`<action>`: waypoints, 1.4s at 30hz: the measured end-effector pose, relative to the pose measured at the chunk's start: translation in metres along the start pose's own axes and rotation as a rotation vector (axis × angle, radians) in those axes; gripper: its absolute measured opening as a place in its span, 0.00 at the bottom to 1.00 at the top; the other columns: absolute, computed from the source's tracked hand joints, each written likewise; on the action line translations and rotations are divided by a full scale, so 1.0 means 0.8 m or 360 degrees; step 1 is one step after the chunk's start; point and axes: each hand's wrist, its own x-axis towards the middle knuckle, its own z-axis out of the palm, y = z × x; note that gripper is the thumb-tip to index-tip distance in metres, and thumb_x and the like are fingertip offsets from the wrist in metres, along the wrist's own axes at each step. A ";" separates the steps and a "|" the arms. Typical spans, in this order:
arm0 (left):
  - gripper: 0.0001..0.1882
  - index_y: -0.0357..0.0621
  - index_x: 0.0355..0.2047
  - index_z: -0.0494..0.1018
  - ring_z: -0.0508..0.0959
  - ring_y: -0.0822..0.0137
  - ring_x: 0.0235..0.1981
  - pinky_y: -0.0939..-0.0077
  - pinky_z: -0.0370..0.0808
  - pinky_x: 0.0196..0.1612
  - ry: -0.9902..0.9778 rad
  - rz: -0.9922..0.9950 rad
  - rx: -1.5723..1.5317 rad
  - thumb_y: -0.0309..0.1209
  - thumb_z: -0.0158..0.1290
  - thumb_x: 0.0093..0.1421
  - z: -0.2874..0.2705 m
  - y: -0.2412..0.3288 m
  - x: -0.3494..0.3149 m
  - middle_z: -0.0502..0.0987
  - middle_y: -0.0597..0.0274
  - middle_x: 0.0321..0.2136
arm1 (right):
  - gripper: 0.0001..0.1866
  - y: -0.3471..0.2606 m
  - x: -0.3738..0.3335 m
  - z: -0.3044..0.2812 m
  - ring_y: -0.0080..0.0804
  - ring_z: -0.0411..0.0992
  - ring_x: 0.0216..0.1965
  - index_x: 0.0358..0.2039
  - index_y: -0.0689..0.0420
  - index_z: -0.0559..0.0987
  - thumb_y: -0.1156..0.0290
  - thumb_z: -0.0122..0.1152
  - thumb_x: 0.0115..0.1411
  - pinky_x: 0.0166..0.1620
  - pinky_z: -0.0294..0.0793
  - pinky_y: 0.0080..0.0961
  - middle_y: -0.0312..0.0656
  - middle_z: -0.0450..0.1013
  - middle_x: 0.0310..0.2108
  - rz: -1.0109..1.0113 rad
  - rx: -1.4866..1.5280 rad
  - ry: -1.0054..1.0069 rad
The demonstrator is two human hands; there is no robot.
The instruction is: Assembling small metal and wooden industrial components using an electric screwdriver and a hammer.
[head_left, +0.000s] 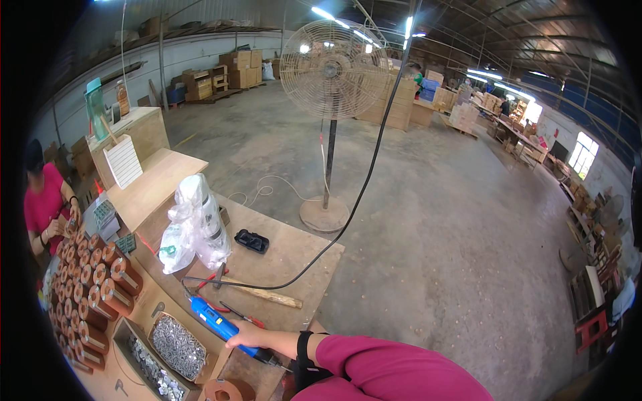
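- One grip is in view, my right grip (249, 334), its fingers wrapped round the blue power driver (217, 319); my left grip is out of the picture, so I cannot tell how it stands.
- I have the driver slanted over the near part of the bench (291, 257), cord end to the upper left, nose toward the lower right; whether the bit touches anything I cannot make out.
- For good driving, I'd line the bit up straight with the fastener before running it, and press evenly along the shaft so it doesn't slip.
- The nearest brown cylinder (237, 387) sits at the lower edge, partly cut off; I'd want it steadied by the other hand before any torque goes in.
- I'd lift the nose clear of the silvery screws (179, 346) and the small metal pieces (164, 383) just beside them, since a knock could scatter both.
- The black cord (362, 194) loops down across the hammer (264, 292), so I'd leave slack and avoid dragging it over the red-handled pliers (214, 305).
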 end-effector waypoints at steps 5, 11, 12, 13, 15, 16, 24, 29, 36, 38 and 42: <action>0.06 0.31 0.32 0.67 0.76 0.58 0.29 0.71 0.73 0.37 -0.0025 0.0142 0.0206 0.18 0.50 0.53 -0.001 0.006 0.001 0.76 0.47 0.29 | 0.32 -0.002 -0.001 -0.001 0.28 0.69 0.21 0.47 0.60 0.65 0.67 0.63 0.40 0.21 0.70 0.24 0.42 0.69 0.28 0.0046 0.0044 -0.0029; 0.06 0.32 0.31 0.68 0.76 0.56 0.28 0.68 0.73 0.35 -0.0085 0.0329 0.0298 0.18 0.52 0.51 -0.003 0.007 0.002 0.76 0.48 0.29 | 0.32 0.006 0.001 0.000 0.27 0.69 0.21 0.48 0.59 0.64 0.67 0.63 0.40 0.21 0.70 0.24 0.42 0.70 0.28 0.0023 0.0003 -0.0001; 0.06 0.32 0.31 0.68 0.76 0.56 0.28 0.68 0.73 0.35 -0.0084 0.0324 0.0304 0.18 0.52 0.51 -0.002 0.008 0.003 0.76 0.48 0.29 | 0.33 0.004 0.000 0.000 0.27 0.69 0.21 0.49 0.58 0.64 0.67 0.63 0.41 0.21 0.70 0.24 0.42 0.70 0.28 0.0031 0.0003 0.0008; 0.07 0.33 0.31 0.68 0.76 0.55 0.27 0.67 0.73 0.35 -0.0101 0.0367 0.0323 0.18 0.52 0.51 -0.002 0.009 0.004 0.75 0.47 0.28 | 0.33 0.002 -0.001 0.000 0.27 0.69 0.21 0.49 0.58 0.64 0.67 0.63 0.41 0.21 0.70 0.24 0.42 0.70 0.28 0.0034 0.0003 0.0001; 0.08 0.34 0.32 0.69 0.76 0.55 0.27 0.67 0.74 0.34 -0.0116 0.0410 0.0345 0.18 0.53 0.50 0.000 0.009 0.001 0.75 0.47 0.28 | 0.32 -0.005 -0.005 -0.001 0.26 0.69 0.20 0.48 0.58 0.64 0.68 0.63 0.41 0.21 0.70 0.23 0.40 0.70 0.26 0.0054 0.0083 -0.0034; 0.08 0.35 0.32 0.69 0.76 0.55 0.27 0.67 0.73 0.34 -0.0160 0.0328 0.0343 0.18 0.53 0.50 0.000 0.009 -0.005 0.75 0.48 0.28 | 0.32 -0.004 -0.004 0.000 0.26 0.69 0.20 0.48 0.58 0.64 0.68 0.63 0.41 0.21 0.70 0.23 0.40 0.70 0.26 0.0053 0.0083 -0.0037; 0.09 0.35 0.32 0.69 0.75 0.56 0.29 0.71 0.73 0.33 -0.0338 0.0213 0.0440 0.17 0.53 0.49 0.019 0.026 -0.009 0.74 0.50 0.28 | 0.29 -0.004 0.000 0.002 0.23 0.69 0.20 0.46 0.60 0.65 0.71 0.61 0.41 0.21 0.69 0.22 0.38 0.70 0.22 0.0117 0.0171 -0.0033; 0.11 0.34 0.32 0.69 0.74 0.57 0.32 0.71 0.74 0.34 -0.0323 0.0176 0.0358 0.13 0.52 0.48 0.021 0.031 -0.006 0.73 0.50 0.29 | 0.28 -0.008 -0.003 0.002 0.24 0.69 0.19 0.44 0.61 0.65 0.71 0.61 0.40 0.22 0.69 0.23 0.39 0.69 0.21 0.0097 0.0210 -0.0043; 0.11 0.32 0.32 0.68 0.74 0.58 0.34 0.72 0.75 0.36 -0.0296 0.0104 0.0223 0.11 0.52 0.47 0.020 0.019 -0.014 0.72 0.49 0.33 | 0.28 -0.011 -0.006 0.001 0.24 0.69 0.18 0.46 0.61 0.65 0.71 0.61 0.41 0.21 0.69 0.23 0.38 0.69 0.20 0.0114 0.0189 -0.0050; 0.11 0.33 0.32 0.69 0.74 0.58 0.34 0.71 0.74 0.36 -0.0265 0.0114 0.0237 0.12 0.53 0.47 0.021 0.017 -0.014 0.73 0.50 0.32 | 0.28 -0.011 -0.007 0.000 0.24 0.69 0.18 0.46 0.61 0.65 0.71 0.61 0.41 0.21 0.69 0.23 0.38 0.69 0.20 0.0115 0.0194 -0.0053; 0.11 0.35 0.30 0.70 0.75 0.57 0.32 0.70 0.74 0.35 -0.0264 0.0317 0.0364 0.13 0.55 0.46 0.023 0.024 -0.002 0.75 0.51 0.30 | 0.29 -0.014 -0.009 0.000 0.24 0.69 0.19 0.46 0.61 0.64 0.71 0.61 0.41 0.21 0.68 0.22 0.38 0.69 0.20 0.0132 0.0195 -0.0059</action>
